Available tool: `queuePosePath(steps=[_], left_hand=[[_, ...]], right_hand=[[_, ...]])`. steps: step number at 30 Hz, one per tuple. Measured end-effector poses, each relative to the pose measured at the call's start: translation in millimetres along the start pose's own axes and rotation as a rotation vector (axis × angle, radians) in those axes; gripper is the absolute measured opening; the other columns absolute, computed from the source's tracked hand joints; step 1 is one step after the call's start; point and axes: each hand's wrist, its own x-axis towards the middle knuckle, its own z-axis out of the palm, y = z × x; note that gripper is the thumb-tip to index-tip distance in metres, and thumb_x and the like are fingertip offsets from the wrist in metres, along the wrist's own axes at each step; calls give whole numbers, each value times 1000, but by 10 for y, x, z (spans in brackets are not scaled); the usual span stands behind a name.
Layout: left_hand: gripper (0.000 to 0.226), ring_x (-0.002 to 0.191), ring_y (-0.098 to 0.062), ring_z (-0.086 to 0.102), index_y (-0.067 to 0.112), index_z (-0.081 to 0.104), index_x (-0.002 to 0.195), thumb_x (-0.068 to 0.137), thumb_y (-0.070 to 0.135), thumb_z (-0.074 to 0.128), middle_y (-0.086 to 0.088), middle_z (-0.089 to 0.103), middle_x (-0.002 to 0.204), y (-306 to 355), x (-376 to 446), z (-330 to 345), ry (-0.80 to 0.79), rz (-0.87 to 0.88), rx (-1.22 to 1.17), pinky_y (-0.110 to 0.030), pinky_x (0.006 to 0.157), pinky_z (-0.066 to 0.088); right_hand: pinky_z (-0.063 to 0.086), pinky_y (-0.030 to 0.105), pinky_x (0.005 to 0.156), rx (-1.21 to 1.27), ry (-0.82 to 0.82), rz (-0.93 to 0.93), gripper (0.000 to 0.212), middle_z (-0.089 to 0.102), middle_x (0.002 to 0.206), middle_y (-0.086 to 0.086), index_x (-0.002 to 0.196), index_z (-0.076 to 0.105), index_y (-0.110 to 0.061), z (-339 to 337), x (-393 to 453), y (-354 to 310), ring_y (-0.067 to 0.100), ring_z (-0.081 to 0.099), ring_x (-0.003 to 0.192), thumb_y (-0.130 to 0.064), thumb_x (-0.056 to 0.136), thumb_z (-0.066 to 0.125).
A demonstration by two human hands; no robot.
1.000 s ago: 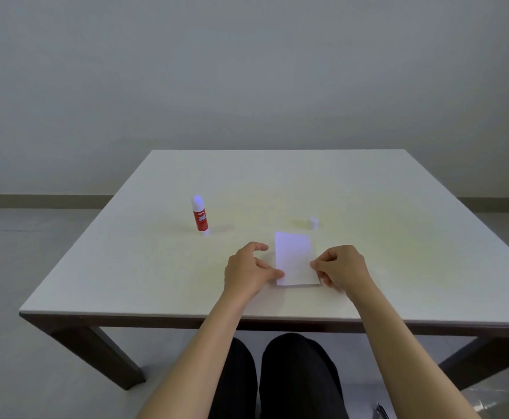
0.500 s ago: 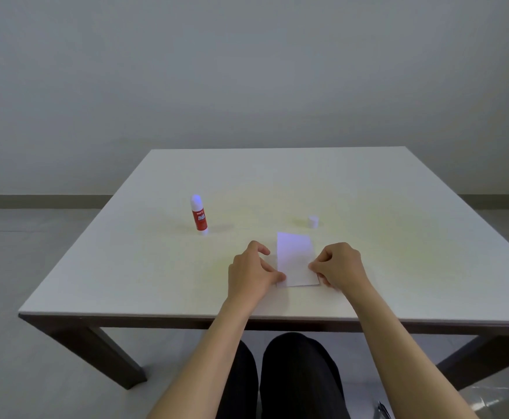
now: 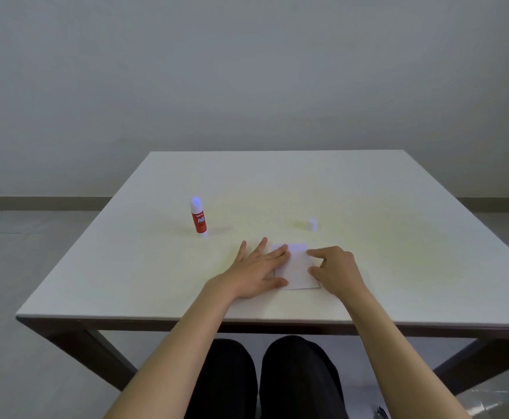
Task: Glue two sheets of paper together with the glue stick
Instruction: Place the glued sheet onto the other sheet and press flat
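Note:
A small white paper (image 3: 299,269) lies flat on the white table (image 3: 398,267) near the front edge. I cannot tell if it is one sheet or two stacked. My left hand (image 3: 256,270) lies flat with fingers spread, its fingertips on the paper's left part. My right hand (image 3: 335,272) rests at the paper's right edge with fingers bent, its fingertips touching the sheet. A red glue stick (image 3: 198,218) stands upright to the far left, uncapped. Its white cap (image 3: 312,224) sits behind the paper to the right.
The table's front edge (image 3: 247,320) runs just below my wrists. My dark-clad knees (image 3: 265,379) show under it. A plain wall stands behind the table.
My left hand has opened from a curled pinch and now lies flat across the paper's left side. My right hand has moved slightly inward along the right edge.

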Motion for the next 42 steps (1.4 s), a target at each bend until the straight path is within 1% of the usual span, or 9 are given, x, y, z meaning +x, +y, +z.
queuePosePath(steps=[4,8,15,18,21,24,32,38,42], left_hand=[[68,148,-20,-14,25,6,153,97,47,38,11,-4,161,-33,-17,-36,-18,26,-33,-49,117,-14],[70,147,-17,-16,26,6,152,96,48,41,14,-4,161,-169,-101,-59,-30,23,-52,-48,117,-15],[84,147,-16,-16,29,1,152,89,56,49,16,-5,160,-540,-304,-152,-49,-73,-54,-47,117,-15],[86,148,-17,-15,30,1,152,87,59,50,16,-4,160,-572,-287,-165,-48,-57,-28,-49,117,-15],[88,147,-18,-16,30,0,152,86,62,49,16,-5,161,-591,-275,-142,-36,-40,-28,-50,117,-13],[89,147,-16,-18,32,0,152,85,64,49,19,-6,160,-623,-284,-86,-16,-26,-81,-50,117,-14],[91,145,-12,-23,32,-6,151,85,65,47,20,-11,159,-647,-279,-84,-48,-29,-89,-48,116,-17],[92,144,-12,-24,31,-7,151,85,64,47,19,-12,159,-635,-286,-109,-66,-37,-85,-48,117,-16],[92,144,-13,-25,30,-8,151,86,63,48,19,-13,159,-616,-296,-120,-78,-46,-76,-49,117,-15]], right_hand=[[51,32,82,-91,-35,12,45,65,114,14,134,54,-17,29,1,-45,30,61,103,-9,90,52],[43,28,76,-200,-36,5,45,59,127,7,136,51,-21,140,-12,-135,28,58,111,-15,91,49],[38,28,72,-318,-6,-68,39,57,124,4,130,53,-21,429,-73,-420,27,57,109,-16,92,46],[42,33,85,-463,75,-159,48,44,133,8,139,39,-16,432,-122,-452,29,48,116,-21,93,47],[6,52,117,-578,-30,-359,63,3,162,-3,153,2,-18,515,-218,-447,31,-1,148,-41,100,28],[-25,57,106,-550,-222,-462,68,-16,161,-10,151,-11,-21,741,-401,-413,26,-30,143,-56,96,9],[-26,58,107,-604,-253,-265,73,-18,160,-13,151,-11,-26,482,19,-294,24,-31,142,-65,91,6],[-33,51,102,-573,-254,-452,94,-21,159,-12,151,-12,-24,674,-367,-285,16,-36,139,-79,75,-3],[-31,51,106,-556,-275,-429,88,-21,158,-17,150,-13,-30,576,-419,-174,13,-37,138,-77,77,-1]])
